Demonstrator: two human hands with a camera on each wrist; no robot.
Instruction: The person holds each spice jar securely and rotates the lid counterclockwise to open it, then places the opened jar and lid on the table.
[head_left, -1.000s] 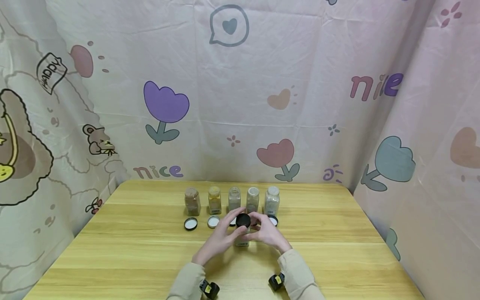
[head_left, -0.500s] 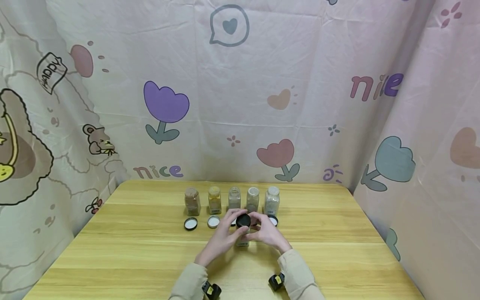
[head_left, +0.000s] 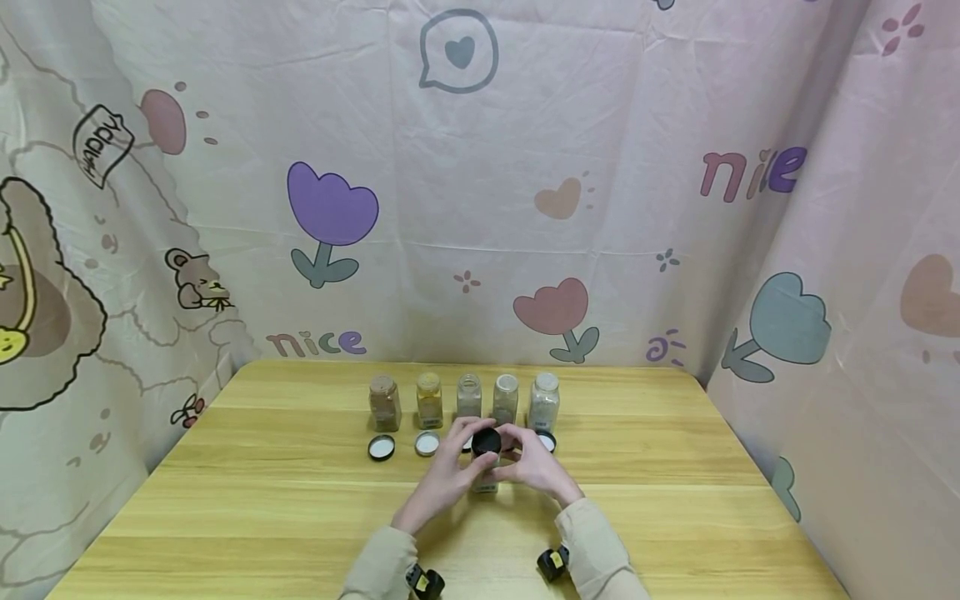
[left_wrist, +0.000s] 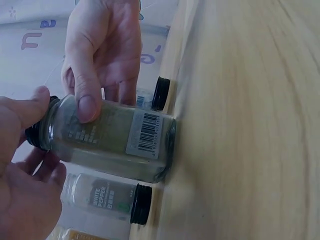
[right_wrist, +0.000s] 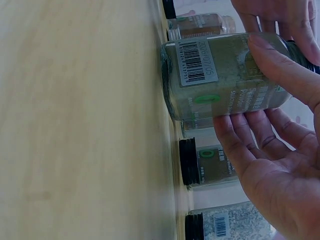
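Observation:
A spice jar of greenish-grey powder stands upright on the table between both hands. Its black lid is on top. My left hand grips that lid, thumb on one side and fingers on the other. The glass body is held by my right hand, with the thumb across the label in the right wrist view. Part of the jar is covered by fingers in the head view. Behind it, a white pepper jar shows in the left wrist view.
Along the back stand several uncapped-looking jars, among them a brown one, a yellow one and a pale one. Upturned lids lie before them, including a black-rimmed lid and another lid. A printed curtain hangs behind the table.
My left wrist and sleeve have shifted slightly to the right, while the left fingers stay round the lid. The right hand and the jar keep their place.

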